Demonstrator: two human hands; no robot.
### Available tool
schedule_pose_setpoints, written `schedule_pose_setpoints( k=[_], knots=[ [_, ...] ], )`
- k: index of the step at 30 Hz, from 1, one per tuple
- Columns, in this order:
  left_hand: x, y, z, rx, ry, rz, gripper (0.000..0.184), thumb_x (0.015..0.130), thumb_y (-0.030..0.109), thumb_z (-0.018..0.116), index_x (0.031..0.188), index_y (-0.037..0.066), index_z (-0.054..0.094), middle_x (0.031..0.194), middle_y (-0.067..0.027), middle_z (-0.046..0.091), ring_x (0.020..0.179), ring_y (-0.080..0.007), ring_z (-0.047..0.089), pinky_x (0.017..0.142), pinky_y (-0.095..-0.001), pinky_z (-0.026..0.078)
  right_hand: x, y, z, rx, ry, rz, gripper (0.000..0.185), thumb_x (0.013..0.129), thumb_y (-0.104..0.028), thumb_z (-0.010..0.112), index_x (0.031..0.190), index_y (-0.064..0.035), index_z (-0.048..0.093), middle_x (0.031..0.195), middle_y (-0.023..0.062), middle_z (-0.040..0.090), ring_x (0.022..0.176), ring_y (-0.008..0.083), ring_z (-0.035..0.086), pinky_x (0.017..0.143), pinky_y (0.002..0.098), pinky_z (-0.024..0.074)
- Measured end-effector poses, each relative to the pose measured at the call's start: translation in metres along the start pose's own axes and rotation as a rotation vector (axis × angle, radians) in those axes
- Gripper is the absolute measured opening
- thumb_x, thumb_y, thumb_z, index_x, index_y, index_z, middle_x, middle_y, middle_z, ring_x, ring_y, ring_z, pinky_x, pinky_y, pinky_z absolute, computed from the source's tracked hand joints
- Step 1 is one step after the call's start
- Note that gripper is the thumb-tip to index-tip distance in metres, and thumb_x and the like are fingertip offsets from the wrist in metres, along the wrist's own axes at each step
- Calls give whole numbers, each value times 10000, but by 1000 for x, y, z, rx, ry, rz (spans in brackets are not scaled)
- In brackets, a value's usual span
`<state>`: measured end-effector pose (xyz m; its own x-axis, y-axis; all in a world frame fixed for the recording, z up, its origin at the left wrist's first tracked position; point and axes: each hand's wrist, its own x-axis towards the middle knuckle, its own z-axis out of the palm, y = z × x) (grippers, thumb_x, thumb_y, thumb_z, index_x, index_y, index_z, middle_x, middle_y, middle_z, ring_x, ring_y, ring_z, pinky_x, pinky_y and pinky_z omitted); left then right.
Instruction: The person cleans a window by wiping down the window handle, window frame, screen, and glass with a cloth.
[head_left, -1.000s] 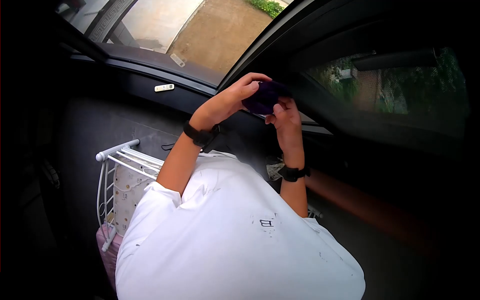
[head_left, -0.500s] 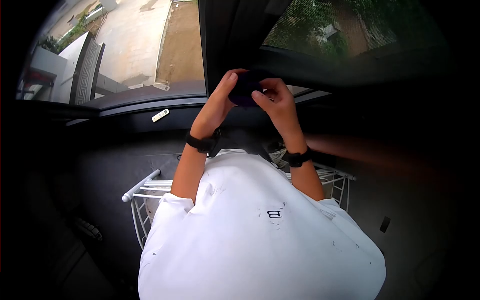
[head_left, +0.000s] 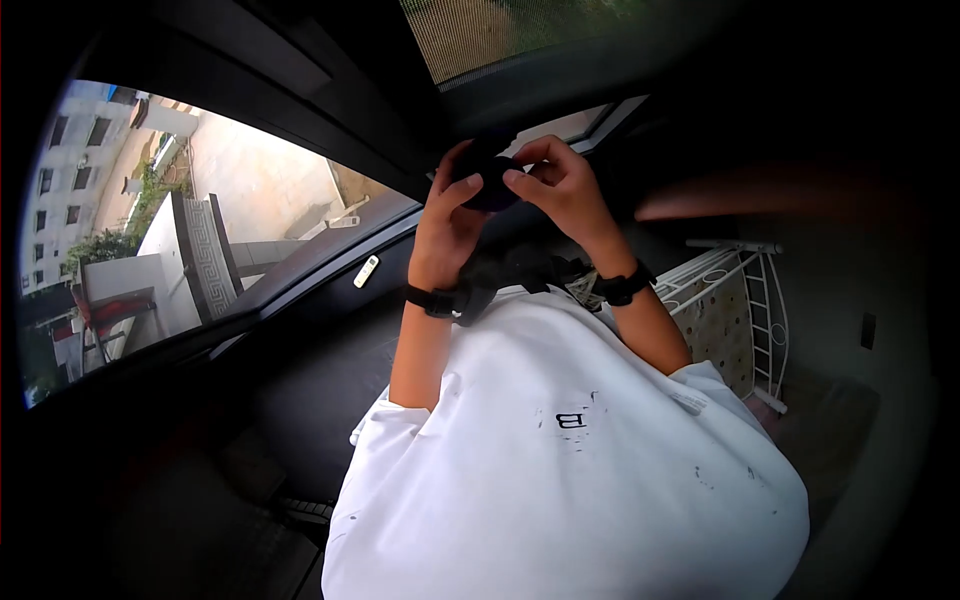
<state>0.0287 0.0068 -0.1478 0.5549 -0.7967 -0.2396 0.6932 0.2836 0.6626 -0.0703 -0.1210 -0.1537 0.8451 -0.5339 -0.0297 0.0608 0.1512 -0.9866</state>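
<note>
Between my two hands is a small dark, rounded item [head_left: 493, 186], nearly black; its kind is not clear against the dark surroundings. My left hand [head_left: 450, 215] is closed on its left side, with the thumb laid over the near face. From the right, my right hand [head_left: 562, 190] pinches its edge between the thumb and bent fingers. Each wrist wears a black band. The hands are raised in front of the white shirt [head_left: 560, 480], near the window frame.
A white remote control [head_left: 367, 271] lies on the dark sill to the left, beneath the window. White metal racks [head_left: 770, 330] stand on the right, beside a spotted panel [head_left: 722, 335]. Outside the glass are a paved yard [head_left: 260, 180] and a building [head_left: 75, 185].
The view has turned, so the window and remote appear tilted and more of the rack shows at right. My right thumb has shifted toward the item's upper edge; both hands still hold it.
</note>
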Motion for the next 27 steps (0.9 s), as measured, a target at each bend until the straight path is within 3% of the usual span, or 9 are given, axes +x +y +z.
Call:
schedule_pose_setpoints(
  k=[4, 13, 15, 17, 22, 24, 27],
  knots=[
    [12, -8, -2, -13, -83, -120, 587, 764, 230, 647, 1295, 113, 426, 1203, -120, 519, 1104, -257, 510, 900, -396, 444, -4, -3, -10, 44, 77, -31, 295, 799, -165, 713, 988, -2, 556, 895, 38, 600, 745, 58, 588, 660, 191, 480],
    [18, -16, 9, 186, -164, -125, 694, 679, 170, 756, 1285, 63, 436, 1216, -136, 512, 1138, -274, 502, 984, -403, 420, -20, -14, -38, -25, 28, 7, 312, 799, -197, 731, 981, -3, 568, 873, 47, 625, 774, 61, 590, 660, 188, 475],
    [27, -16, 1, 189, -143, -143, 697, 679, 160, 755, 1286, 50, 432, 1215, -140, 511, 1134, -275, 505, 991, -402, 416, -10, -9, -39, -36, 0, 66, 322, 797, -203, 734, 986, -2, 570, 869, 51, 631, 785, 62, 591, 658, 187, 474],
    [25, -18, 0, 191, -128, -157, 699, 679, 150, 754, 1286, 37, 428, 1215, -145, 510, 1130, -275, 508, 998, -400, 412, -9, -9, -42, -249, -54, 93, 336, 797, -204, 731, 1006, 5, 572, 907, 68, 634, 769, 64, 587, 640, 185, 471],
    [32, -21, -1, 269, -99, -186, 674, 690, 148, 743, 1281, 40, 436, 1213, -145, 516, 1122, -270, 514, 995, -388, 405, -5, 2, -48, -22, -68, 147, 386, 793, -197, 725, 1081, -10, 547, 965, 91, 621, 701, 66, 551, 608, 186, 453],
    [31, -26, 5, 309, -109, -172, 590, 752, 165, 688, 1274, 39, 444, 1202, -141, 523, 1118, -255, 517, 979, -375, 411, -9, 0, -54, 38, -78, 199, 406, 792, -194, 723, 1106, -17, 536, 978, 96, 615, 681, 67, 537, 602, 187, 447],
    [37, -32, 11, 89, -34, -242, 475, 821, 112, 613, 1259, 28, 450, 1178, -126, 518, 1103, -220, 517, 973, -338, 411, -6, 2, -67, -112, -137, 186, 432, 788, -192, 720, 1136, -32, 520, 966, 80, 608, 670, 69, 533, 581, 186, 433]
  ],
)
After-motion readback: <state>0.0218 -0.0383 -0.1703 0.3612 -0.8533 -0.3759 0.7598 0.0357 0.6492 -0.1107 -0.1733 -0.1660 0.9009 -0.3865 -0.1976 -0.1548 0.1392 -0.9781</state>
